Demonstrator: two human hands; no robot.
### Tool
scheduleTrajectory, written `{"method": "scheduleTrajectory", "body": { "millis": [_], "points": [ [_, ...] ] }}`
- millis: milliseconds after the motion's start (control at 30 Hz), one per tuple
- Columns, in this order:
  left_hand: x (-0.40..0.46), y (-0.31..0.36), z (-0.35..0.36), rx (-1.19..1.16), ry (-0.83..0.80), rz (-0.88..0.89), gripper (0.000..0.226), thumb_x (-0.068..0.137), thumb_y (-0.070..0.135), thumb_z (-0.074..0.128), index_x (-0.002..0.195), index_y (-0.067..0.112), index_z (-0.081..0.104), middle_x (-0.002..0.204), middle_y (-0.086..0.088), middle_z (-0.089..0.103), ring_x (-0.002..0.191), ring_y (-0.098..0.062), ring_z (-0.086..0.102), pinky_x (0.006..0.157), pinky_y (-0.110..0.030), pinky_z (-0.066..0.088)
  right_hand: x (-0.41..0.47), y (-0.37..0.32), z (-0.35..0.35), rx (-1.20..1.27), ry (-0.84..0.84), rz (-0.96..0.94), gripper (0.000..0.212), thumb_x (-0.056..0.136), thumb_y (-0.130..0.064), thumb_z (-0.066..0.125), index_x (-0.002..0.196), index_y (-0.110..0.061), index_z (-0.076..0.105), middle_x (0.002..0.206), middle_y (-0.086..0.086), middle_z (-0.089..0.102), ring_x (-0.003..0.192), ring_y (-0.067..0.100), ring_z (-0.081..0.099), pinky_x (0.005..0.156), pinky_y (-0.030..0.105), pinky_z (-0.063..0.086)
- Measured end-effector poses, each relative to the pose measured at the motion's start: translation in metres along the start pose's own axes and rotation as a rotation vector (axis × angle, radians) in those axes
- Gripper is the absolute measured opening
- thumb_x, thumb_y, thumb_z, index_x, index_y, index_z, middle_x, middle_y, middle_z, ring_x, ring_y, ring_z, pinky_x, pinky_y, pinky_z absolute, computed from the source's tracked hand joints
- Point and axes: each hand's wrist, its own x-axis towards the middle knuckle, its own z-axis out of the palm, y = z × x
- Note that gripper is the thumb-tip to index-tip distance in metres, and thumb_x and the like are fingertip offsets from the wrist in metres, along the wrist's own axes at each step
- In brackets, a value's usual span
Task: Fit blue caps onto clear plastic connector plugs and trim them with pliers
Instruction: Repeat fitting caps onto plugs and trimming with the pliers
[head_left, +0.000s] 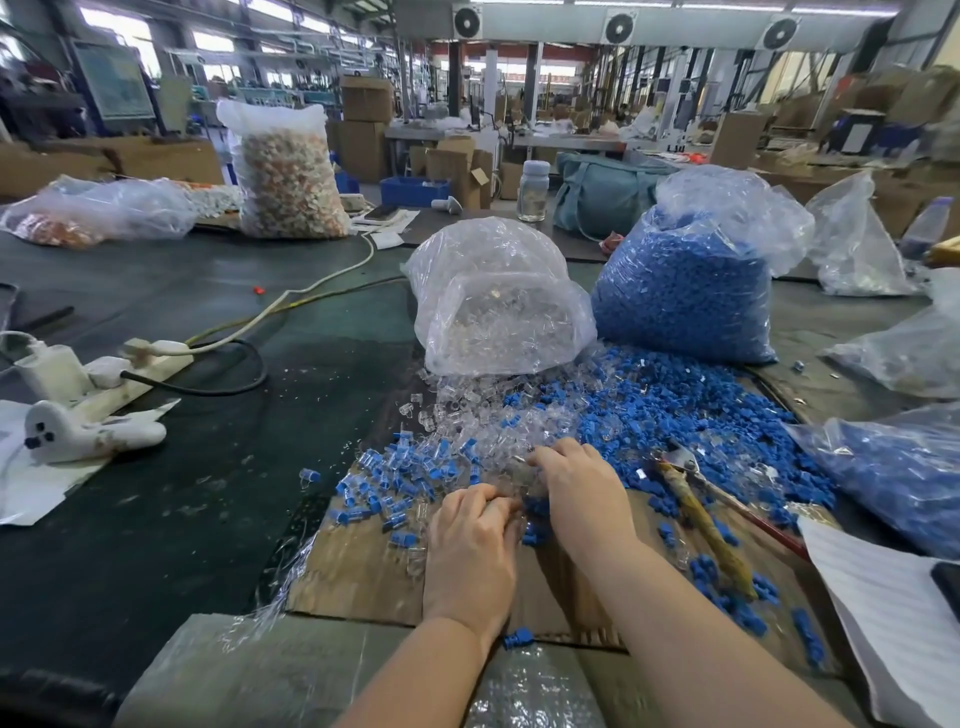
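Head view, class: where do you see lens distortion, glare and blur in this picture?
Head view: wide-angle bending curves the table edges and the ceiling beams; daylight from the far windows glares on the clear bag and the film at the near edge; the far hall is soft; the fingertips of the left hand and right hand are slightly blurred.

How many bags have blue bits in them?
2: a big bag standing behind the loose pile, right of the clear-plug bag, and another bag lying at the right edge. More may be hidden.
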Motion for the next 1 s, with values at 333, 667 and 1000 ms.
{"method": "scheduleTrajectory", "body": {
  "millis": [333, 667, 1000],
  "points": [
    [0.0, 0.003, -0.004, -0.062, 0.054, 0.008, 0.018, 0.084, 0.03, 0.064, 0.1, 0.023, 0.069, 0.098, 0.012, 0.06, 0.097, -0.008, 0.044, 0.089, -0.019, 0.027, -0.031, 0.013, 0.002, 0.113, 0.118, 0.085, 0.037, 0.093, -0.011, 0.049, 0.126, -0.026, 0.058, 0.125, 0.001, 0.052, 0.116, 0.022, 0.044, 0.095, 0.036, 0.037],
    [-0.001, 0.006, -0.007, -0.132, 0.073, -0.006, 0.023, 0.088, 0.022, 0.06, 0.109, 0.019, 0.067, 0.092, 0.01, 0.061, 0.088, -0.005, 0.043, 0.077, -0.013, 0.03, -0.06, 0.004, -0.002, 0.193, 0.195, -0.096, 0.01, 0.075, -0.02, 0.074, 0.085, -0.022, 0.073, 0.08, -0.004, 0.061, 0.077, 0.021, 0.058, 0.067, 0.034, 0.041],
    [-0.003, 0.006, -0.009, -0.184, 0.012, 0.004, 0.016, 0.09, 0.017, 0.059, 0.102, 0.02, 0.07, 0.092, 0.011, 0.062, 0.081, -0.005, 0.054, 0.075, -0.014, 0.042, -0.061, 0.003, 0.007, 0.149, 0.266, -0.054, 0.02, 0.067, -0.01, 0.082, 0.073, -0.021, 0.066, 0.075, -0.005, 0.062, 0.07, 0.018, 0.06, 0.059, 0.031, 0.046]
  ]
}}
